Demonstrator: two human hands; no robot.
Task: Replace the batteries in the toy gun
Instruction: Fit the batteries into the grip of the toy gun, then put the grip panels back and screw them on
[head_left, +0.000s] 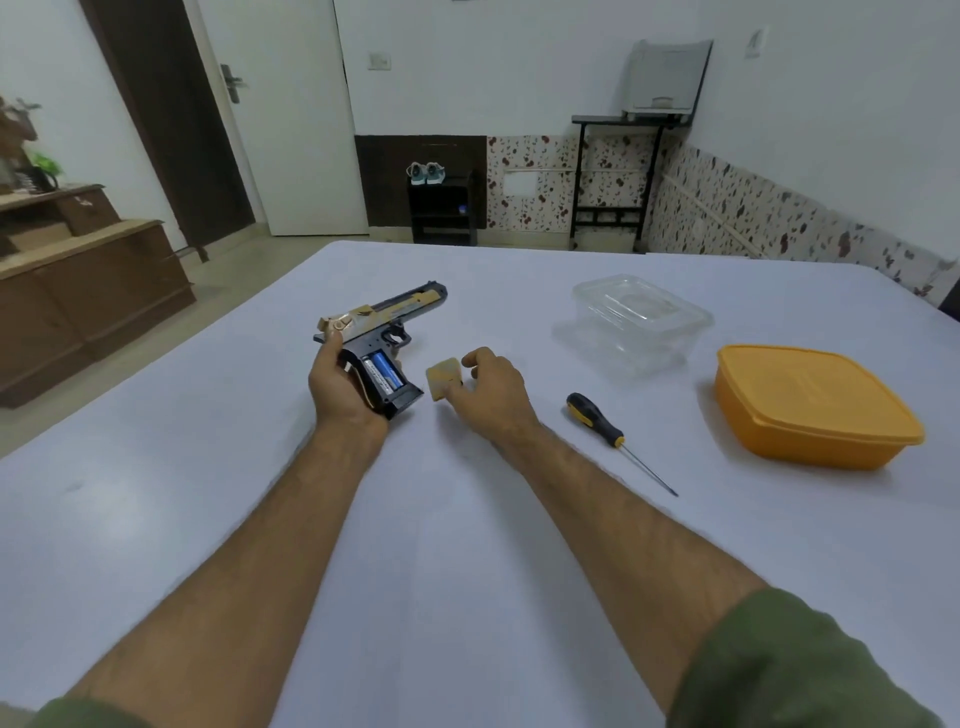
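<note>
A black and gold toy gun (387, 319) lies on its side on the white table (467, 519). My left hand (340, 387) grips its handle from the left. The handle's battery compartment is uncovered, and blue batteries (383, 370) sit inside it. Just to the right, my right hand (491, 387) pinches the tan battery cover (442, 378) and holds it close to the handle's base.
A black and yellow screwdriver (605, 428) lies right of my right hand. Further right stand a clear plastic container (631, 325) and an orange lidded container (810, 408). Wooden furniture sits off the table's left edge.
</note>
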